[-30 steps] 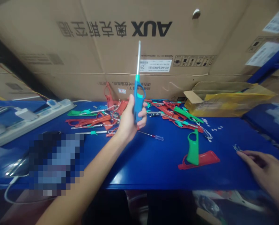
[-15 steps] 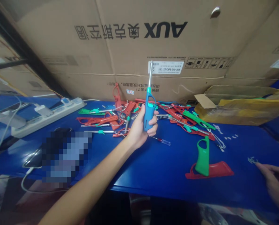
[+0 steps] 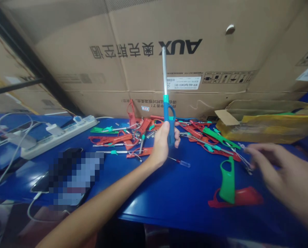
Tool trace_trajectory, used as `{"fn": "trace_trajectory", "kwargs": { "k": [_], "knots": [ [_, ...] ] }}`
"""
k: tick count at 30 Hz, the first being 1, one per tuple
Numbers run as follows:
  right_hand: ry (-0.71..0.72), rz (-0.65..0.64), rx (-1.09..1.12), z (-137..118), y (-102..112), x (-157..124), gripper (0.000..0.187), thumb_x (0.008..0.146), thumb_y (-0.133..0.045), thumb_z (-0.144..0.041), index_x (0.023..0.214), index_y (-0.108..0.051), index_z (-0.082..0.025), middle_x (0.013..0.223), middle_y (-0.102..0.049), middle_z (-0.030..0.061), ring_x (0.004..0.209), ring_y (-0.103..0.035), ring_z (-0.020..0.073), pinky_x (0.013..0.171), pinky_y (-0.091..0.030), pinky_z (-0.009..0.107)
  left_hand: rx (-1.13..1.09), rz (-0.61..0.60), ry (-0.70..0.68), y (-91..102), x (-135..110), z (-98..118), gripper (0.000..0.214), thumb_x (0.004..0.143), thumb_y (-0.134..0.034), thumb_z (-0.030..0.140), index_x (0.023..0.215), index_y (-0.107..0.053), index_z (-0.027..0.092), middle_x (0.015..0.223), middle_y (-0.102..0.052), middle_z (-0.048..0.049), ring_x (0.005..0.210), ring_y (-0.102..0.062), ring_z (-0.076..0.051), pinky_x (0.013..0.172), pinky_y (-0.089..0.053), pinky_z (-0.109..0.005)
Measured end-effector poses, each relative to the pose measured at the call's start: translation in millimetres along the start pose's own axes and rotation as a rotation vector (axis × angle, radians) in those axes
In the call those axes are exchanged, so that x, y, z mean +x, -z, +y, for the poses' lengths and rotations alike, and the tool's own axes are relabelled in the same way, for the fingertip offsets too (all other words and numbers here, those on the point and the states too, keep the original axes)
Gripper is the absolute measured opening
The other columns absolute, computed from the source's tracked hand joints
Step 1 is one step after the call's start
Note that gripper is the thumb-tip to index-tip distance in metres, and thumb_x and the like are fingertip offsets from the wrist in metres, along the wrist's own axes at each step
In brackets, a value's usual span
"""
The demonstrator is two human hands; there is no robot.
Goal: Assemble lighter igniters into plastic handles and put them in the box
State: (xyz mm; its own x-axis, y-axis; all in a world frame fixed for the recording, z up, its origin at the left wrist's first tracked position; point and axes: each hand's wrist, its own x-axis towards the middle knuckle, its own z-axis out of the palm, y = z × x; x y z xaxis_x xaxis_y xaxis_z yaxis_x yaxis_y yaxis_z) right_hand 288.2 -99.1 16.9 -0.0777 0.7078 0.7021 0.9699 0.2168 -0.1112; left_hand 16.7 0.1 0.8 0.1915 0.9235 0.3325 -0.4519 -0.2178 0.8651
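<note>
holding: left hand [image 3: 164, 141] wrapped snugly round a lighter [image 3: 171, 134], thumb laid up the handle's left edge, fingers curled in from the right.
lighter's place: raised near the middle of the view, clear above the worktop [image 3: 154, 206], with the carton [image 3: 66, 41] behind it.
long axis: close to upright, leaning slightly to the left at the top.
tip: the metal tube [image 3: 164, 70] points up, its end seen against the printed letters "aux".
butt: the blue handle points down, its lower end beside the curled fingers.
collar [image 3: 165, 99]: green, between tube and handle.
trigger loop [image 3: 172, 112]: on the handle's right side.
right hand [image 3: 280, 172]: at the far right, thumb and forefinger drawn close together beside small white bits [image 3: 242, 146]; blurred, so i cannot tell whether it pinches anything.
wires [image 3: 247, 163]: thin and white, just left of the right hand.
green shell [image 3: 228, 189]: lying partly across the red shell [image 3: 249, 197], near the right hand, its looped end away from the person.
pile [image 3: 145, 125]: red and green shells and metal tubes, spread along the back of the worktop, beyond the left hand.
screwdriver [image 3: 184, 163]: clear handle to the right, just right of the left wrist.
box [image 3: 267, 129]: open, back right.
power strip [image 3: 63, 136]: slanting across the left side, plugs in it.
</note>
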Motion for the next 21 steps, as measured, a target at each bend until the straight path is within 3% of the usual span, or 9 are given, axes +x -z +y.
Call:
{"fn": "trace_trajectory", "kwargs": {
  "k": [2, 5, 8, 14, 18, 21],
  "knots": [
    [0.265, -0.014, 0.16, -28, -21, 35, 0.022, 0.104, -0.048, -0.038, 0.096, -0.062, -0.023, 0.084, -0.076, 0.007, 0.067, -0.073, 0.0186, 0.061, -0.053, 0.028, 0.008, 0.013, 0.015, 0.8, -4, -2, 0.055, 0.099, -0.046, 0.065, 0.106, -0.061, 0.013, 0.074, -0.063, -0.0017, 0.057, -0.06, -0.012, 0.055, -0.051, -0.025],
    [0.572, -0.172, 0.415, -56, -55, 61, 0.014, 0.104, -0.049, -0.028, 0.102, -0.062, -0.022, 0.093, -0.075, 0.0054, 0.077, -0.073, 0.0172, 0.068, -0.055, 0.027, 0.079, 0.046, 0.051, 5.1, -14, -6, 0.055, 0.1, -0.046, 0.064, 0.106, -0.061, 0.012, 0.075, -0.066, -0.0038, 0.061, -0.062, -0.014, 0.057, -0.051, -0.025],
    [0.533, -0.149, 0.569, -69, -74, 58, 0.006, 0.1, -0.056, -0.02, 0.101, -0.061, -0.021, 0.087, -0.073, 0.0032, 0.075, -0.071, 0.0151, 0.069, -0.055, 0.026, 0.148, 0.051, 0.067, 9.3, -21, -8, 0.046, 0.1, -0.052, 0.059, 0.105, -0.062, 0.014, 0.081, -0.07, -0.0046, 0.064, -0.061, -0.013, 0.058, -0.05, -0.022],
    [0.428, -0.16, 0.603, -68, -77, 31, 0.003, 0.098, -0.06, -0.016, 0.099, -0.06, -0.019, 0.087, -0.071, 0.0028, 0.06, -0.061, 0.0093, 0.057, -0.05, 0.021, 0.266, 0.021, 0.07, 7.5, -25, -10, 0.039, 0.104, -0.043, 0.055, 0.11, -0.054, 0.018, 0.092, -0.073, -0.0049, 0.048, -0.051, -0.008, 0.047, -0.044, -0.021],
    [0.418, -0.149, 0.548, -68, -78, 28, 0.003, 0.097, -0.059, -0.016, 0.098, -0.06, -0.019, 0.086, -0.071, 0.0022, 0.058, -0.062, 0.0086, 0.058, -0.049, 0.02, 0.332, -0.055, 0.042, 5.7, -31, -12, 0.03, 0.106, -0.044, 0.048, 0.114, -0.053, 0.021, 0.115, -0.07, -0.0065, 0.058, -0.059, -0.008, 0.057, -0.052, -0.023],
    [0.397, -0.101, 0.458, -71, -78, 29, 0.005, 0.097, -0.059, -0.014, 0.096, -0.06, -0.019, 0.085, -0.072, 0.0013, 0.058, -0.063, 0.0082, 0.06, -0.049, 0.02, 0.402, -0.038, -0.021, 6.4, -34, -13, 0.027, 0.108, -0.041, 0.043, 0.115, -0.057, 0.021, 0.118, -0.07, -0.0057, 0.065, -0.06, -0.009, 0.066, -0.054, -0.025]
  ]
}}
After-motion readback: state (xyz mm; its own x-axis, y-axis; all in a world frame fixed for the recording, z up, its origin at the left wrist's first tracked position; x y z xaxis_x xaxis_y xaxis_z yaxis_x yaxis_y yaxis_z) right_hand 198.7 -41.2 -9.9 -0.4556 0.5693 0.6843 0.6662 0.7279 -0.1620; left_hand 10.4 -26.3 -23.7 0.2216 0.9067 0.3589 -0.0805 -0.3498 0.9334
